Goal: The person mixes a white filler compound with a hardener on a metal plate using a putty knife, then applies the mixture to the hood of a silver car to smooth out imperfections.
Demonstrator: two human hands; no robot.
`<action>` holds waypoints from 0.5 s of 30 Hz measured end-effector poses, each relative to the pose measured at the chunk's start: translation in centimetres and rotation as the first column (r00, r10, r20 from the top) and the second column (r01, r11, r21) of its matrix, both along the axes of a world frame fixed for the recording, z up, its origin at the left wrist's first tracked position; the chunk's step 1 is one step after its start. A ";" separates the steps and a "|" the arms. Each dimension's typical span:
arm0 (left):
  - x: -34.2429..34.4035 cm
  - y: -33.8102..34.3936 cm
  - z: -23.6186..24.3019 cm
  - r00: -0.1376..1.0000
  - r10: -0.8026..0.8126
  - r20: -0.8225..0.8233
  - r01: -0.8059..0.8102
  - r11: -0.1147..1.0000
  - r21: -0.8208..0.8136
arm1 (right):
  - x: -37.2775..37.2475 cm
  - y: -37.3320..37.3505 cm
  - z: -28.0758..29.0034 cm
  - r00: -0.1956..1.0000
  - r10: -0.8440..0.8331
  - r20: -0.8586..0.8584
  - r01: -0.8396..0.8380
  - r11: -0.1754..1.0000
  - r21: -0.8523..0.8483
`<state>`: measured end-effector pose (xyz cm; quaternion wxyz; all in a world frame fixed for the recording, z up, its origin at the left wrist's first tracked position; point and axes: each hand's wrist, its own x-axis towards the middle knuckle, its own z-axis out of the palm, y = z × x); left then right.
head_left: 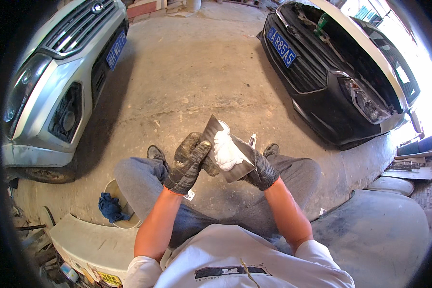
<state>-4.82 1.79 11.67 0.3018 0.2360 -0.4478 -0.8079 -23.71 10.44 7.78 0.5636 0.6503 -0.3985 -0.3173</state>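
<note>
A flat dark board [209,130] is held tilted in front of me, with a thick heap of white paste, like body filler [227,150], on its face. My left hand [186,161], in a dirty dark knitted glove, is closed on the board's left edge. Closed at the board's lower right edge is my right hand [264,173], gloved in the same way; its fingers are mostly hidden behind the board. Just above the right glove shows a small white-and-dark thing [252,139]; I cannot tell whether it is held or lies beyond.
A silver car [57,103] stands at left, and a dark-fronted car [317,81] with a raised hood at right. Beside my left knee, a pale bucket [129,207] holds a blue cloth [111,207]. Loose car panels [379,225] lie at the lower right; a pale bumper [89,240] lies lower left.
</note>
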 end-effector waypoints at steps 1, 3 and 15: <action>0.1 0.0 0.2 1.000 -0.006 0.007 0.007 1.000 -0.013 | -0.1 0.0 -0.3 0.960 -0.103 0.261 0.078 0.992 0.103; 0.1 -0.1 0.4 1.000 -0.009 0.029 0.011 0.998 -0.067 | -0.8 0.4 -1.1 0.521 -0.356 0.776 0.016 0.913 0.408; -0.4 0.5 2.4 0.997 -0.048 0.063 0.058 0.985 -0.165 | -4.0 -0.2 -10.5 -0.820 -0.434 0.372 -0.418 0.899 0.129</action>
